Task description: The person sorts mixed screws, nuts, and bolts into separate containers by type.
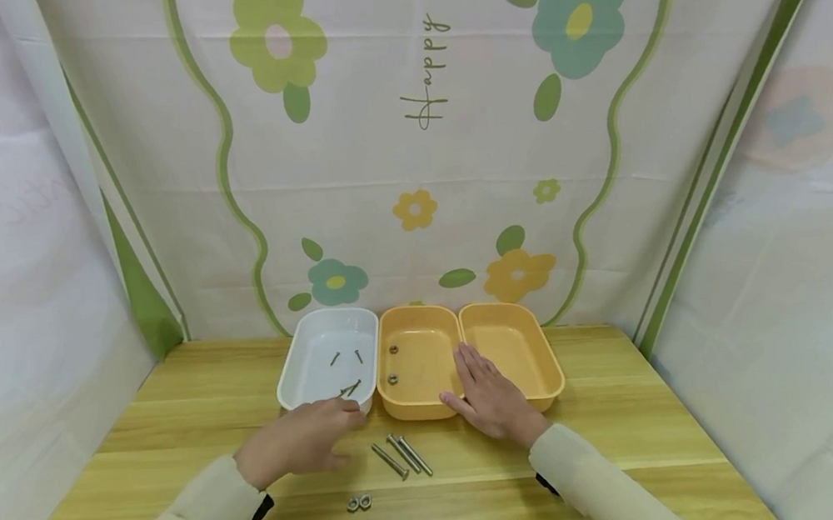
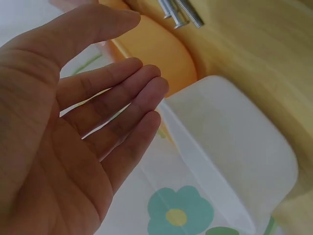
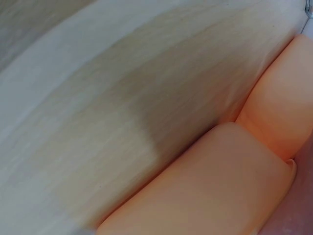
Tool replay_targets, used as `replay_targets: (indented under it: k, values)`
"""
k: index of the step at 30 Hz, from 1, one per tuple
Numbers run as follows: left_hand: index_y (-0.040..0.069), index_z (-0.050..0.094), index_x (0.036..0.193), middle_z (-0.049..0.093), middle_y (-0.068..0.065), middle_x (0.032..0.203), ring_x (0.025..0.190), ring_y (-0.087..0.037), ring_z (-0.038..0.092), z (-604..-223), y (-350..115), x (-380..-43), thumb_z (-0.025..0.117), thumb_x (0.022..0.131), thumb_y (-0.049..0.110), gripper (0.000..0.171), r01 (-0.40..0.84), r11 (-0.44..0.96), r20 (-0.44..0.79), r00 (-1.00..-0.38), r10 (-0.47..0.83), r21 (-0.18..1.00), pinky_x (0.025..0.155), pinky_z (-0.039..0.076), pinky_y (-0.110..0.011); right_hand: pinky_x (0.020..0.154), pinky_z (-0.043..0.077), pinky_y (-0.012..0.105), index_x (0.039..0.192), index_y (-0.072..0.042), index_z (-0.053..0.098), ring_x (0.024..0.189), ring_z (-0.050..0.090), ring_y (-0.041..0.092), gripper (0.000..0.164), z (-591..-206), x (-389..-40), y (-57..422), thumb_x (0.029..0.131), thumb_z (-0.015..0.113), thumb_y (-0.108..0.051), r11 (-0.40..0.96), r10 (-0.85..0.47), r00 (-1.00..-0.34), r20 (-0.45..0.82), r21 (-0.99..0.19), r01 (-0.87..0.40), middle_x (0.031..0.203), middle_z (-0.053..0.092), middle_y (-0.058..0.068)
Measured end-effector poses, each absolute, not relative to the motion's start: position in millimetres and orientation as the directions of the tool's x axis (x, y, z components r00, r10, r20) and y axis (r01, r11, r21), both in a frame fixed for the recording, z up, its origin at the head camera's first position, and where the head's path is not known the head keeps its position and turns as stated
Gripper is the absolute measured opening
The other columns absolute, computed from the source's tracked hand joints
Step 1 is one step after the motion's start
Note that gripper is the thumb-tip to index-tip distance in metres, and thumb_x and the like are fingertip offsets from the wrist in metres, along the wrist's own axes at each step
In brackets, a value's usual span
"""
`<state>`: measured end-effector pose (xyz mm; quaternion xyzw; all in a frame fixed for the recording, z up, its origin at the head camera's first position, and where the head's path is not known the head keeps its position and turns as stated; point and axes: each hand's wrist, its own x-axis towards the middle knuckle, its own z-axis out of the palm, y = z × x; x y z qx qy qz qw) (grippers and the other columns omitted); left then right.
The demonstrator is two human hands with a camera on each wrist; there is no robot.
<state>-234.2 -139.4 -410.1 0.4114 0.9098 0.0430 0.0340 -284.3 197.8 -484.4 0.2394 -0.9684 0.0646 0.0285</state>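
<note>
My left hand (image 1: 302, 440) hovers at the front edge of the white tray (image 1: 308, 350), hiding its near corner. In the left wrist view its palm shows bare, the fingers slightly bent and the thumb apart. Several small screws (image 1: 358, 356) lie in that tray. My right hand (image 1: 491, 395) rests over the meeting rims of the middle orange tray (image 1: 427, 368) and the right orange tray (image 1: 519, 350), fingers straight and together. Two nuts (image 1: 394, 378) sit along the left side of the middle tray. The right wrist view shows mostly table and tray walls.
Three long bolts (image 1: 390, 462) lie on the wooden table (image 1: 601, 460) in front of the trays, between my hands. Nearer me are two loose nuts (image 1: 365, 502) side by side. A flower-printed cloth (image 1: 348, 174) hangs right behind the trays, with cloth walls on both sides.
</note>
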Motion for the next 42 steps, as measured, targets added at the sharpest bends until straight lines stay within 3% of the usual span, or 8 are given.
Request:
replay_targets:
  k: [10,19,42]
  values:
    - [0.014,0.074,0.109,0.072,0.006,0.106,0.093,-0.006,0.065,-433,-148,-220,0.091,0.076,0.02,0.038,0.745,0.638,-0.086,-0.635,0.767,0.193,0.081,0.061,-0.027,0.133,0.024,0.052,0.167,0.005,0.011,0.166,0.013,0.035,0.089,-486,-286,198,0.111,0.025,-0.063,0.88,-0.457,-0.885,0.094,-0.1,-0.465,0.177,0.011,0.024]
    - [0.02,0.068,0.094,0.059,0.015,0.09,0.078,0.001,0.048,-452,-147,-207,0.086,0.077,0.022,0.025,0.706,0.646,-0.116,-0.644,0.756,0.292,0.071,0.051,-0.022,0.133,0.023,0.052,0.167,0.003,0.009,0.166,0.012,0.035,0.09,-487,-284,198,0.11,0.024,-0.064,0.879,-0.456,-0.886,0.087,-0.113,-0.463,0.177,0.009,0.022]
    - [0.022,0.067,0.083,0.056,0.016,0.079,0.071,0.003,0.047,-470,-145,-212,0.084,0.08,0.011,0.021,0.704,0.607,-0.093,-0.622,0.778,0.369,0.065,0.045,-0.017,0.133,0.023,0.052,0.167,0.004,0.01,0.166,0.012,0.034,0.089,-489,-287,198,0.111,0.025,-0.064,0.878,-0.457,-0.884,0.101,-0.109,-0.466,0.177,0.011,0.023]
